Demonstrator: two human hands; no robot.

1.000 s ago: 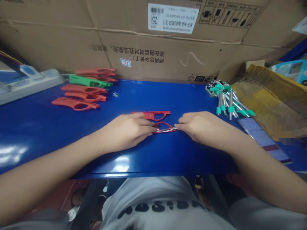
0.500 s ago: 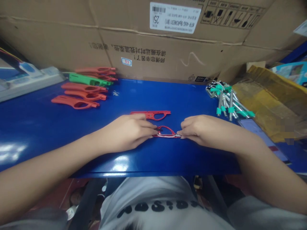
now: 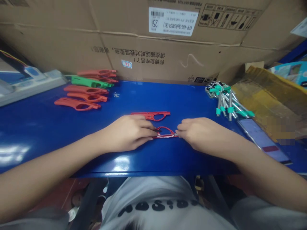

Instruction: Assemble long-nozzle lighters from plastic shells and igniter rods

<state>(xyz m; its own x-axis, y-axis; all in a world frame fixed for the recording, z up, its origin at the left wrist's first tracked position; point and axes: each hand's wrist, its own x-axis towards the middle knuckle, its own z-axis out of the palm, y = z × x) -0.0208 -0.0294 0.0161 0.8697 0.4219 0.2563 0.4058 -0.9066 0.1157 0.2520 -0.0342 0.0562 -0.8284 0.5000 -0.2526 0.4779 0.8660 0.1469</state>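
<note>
A red lighter casing half (image 3: 169,128) with a finger loop lies on the blue table, its hollow side up. White wires (image 3: 165,135) run along its lower edge below the loop. My left hand (image 3: 130,132) is closed on the casing's left part and hides that end. At the right end, my right hand (image 3: 203,134) pinches the tip, where the wires come out; the fingers cover what exactly is between them. Just beyond the left fingers lies a second red casing half (image 3: 153,115), partly hidden by that hand.
Several orange casings (image 3: 78,103) and a green one (image 3: 91,82) lie at left, near a power strip (image 3: 35,84). At right are metal tubes (image 3: 230,102) with green ends, a phone (image 3: 261,137) and a taped package (image 3: 259,99). A cardboard box (image 3: 134,48) stands behind.
My right hand has shifted slightly left and turned over the casing's tip, covering more of it. The left hand stays on the casing. The view has tilted a little.
</note>
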